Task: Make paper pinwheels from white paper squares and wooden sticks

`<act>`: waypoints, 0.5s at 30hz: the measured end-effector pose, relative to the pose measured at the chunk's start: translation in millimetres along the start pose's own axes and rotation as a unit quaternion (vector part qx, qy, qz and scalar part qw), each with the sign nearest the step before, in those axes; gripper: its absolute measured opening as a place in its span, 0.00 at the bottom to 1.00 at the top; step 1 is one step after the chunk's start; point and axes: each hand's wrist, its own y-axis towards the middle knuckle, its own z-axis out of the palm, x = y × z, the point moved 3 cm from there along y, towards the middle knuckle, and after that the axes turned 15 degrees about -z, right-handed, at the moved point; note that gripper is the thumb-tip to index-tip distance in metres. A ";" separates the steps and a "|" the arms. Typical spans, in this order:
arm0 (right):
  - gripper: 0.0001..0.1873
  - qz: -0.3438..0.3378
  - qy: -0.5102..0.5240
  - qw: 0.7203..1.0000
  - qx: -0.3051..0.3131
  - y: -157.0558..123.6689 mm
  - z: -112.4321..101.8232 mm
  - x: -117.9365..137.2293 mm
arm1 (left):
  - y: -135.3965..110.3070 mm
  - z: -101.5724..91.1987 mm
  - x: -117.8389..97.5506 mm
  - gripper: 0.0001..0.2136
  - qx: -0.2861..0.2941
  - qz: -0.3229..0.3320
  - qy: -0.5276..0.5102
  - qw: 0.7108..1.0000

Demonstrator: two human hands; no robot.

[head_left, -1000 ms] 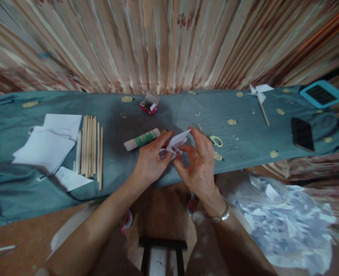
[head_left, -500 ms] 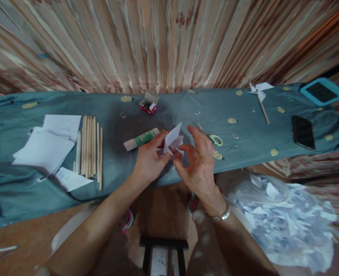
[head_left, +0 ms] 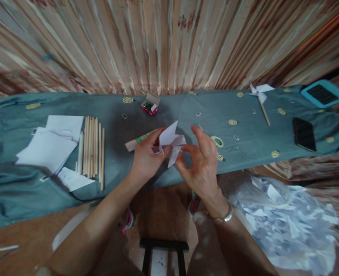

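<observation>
Both hands meet over the middle of the teal-covered table [head_left: 20, 191]. My left hand [head_left: 145, 155] pinches a folded white paper piece [head_left: 171, 141] with pointed flaps. From the other side my right hand [head_left: 199, 161] closes thumb and forefinger on the same paper. A glue stick [head_left: 133, 142] lies just behind my left hand, partly hidden by it. A small green tape ring [head_left: 217, 141] sits to the right of my right hand.
A row of wooden sticks [head_left: 91, 147] and white paper sheets [head_left: 47, 147] lie on the left. A small red box [head_left: 150, 105] stands open at the back. A finished paper pinwheel [head_left: 260, 96], a black phone [head_left: 303, 134] and a blue-framed device [head_left: 323, 93] are at right. A bag of paper scraps [head_left: 287, 222] sits below.
The paper has been turned in my fingers: one flap now points up and left, and another hangs down toward my right thumb. Both hands stayed in place.
</observation>
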 end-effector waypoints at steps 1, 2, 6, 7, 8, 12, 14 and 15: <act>0.05 0.008 -0.002 1.000 -0.008 -0.3 -1.7 -4.4 | 1.8 -1.5 1.0 0.19 -0.005 -0.009 -0.009 1.000; 0.04 0.019 -0.005 1.000 -0.017 -1.0 -2.8 -10.0 | 3.6 -2.9 2.2 0.19 -0.009 -0.019 -0.022 1.000; 0.01 0.074 0.000 0.997 -0.038 -7.0 2.7 -36.9 | 8.4 -4.6 9.2 0.20 -0.009 -0.069 -0.100 0.993; 0.01 0.091 0.009 0.995 -0.029 -8.9 7.2 -43.3 | 8.5 -3.9 10.9 0.20 -0.005 -0.084 -0.123 0.989; 0.03 0.106 0.020 0.994 -0.024 -10.6 11.9 -49.0 | 8.4 -3.1 12.3 0.20 0.000 -0.097 -0.145 0.985; 0.10 0.180 0.116 0.977 -0.021 -15.4 29.1 -63.2 | 6.3 -0.5 13.6 0.22 0.025 -0.128 -0.194 0.972; 0.17 0.249 0.210 0.944 -0.055 -17.6 33.2 -64.9 | 5.7 -0.9 12.7 0.22 0.028 -0.130 -0.205 0.970; 0.20 0.287 0.269 0.917 -0.073 -18.6 34.5 -63.5 | 5.5 -1.2 12.1 0.22 0.028 -0.131 -0.209 0.969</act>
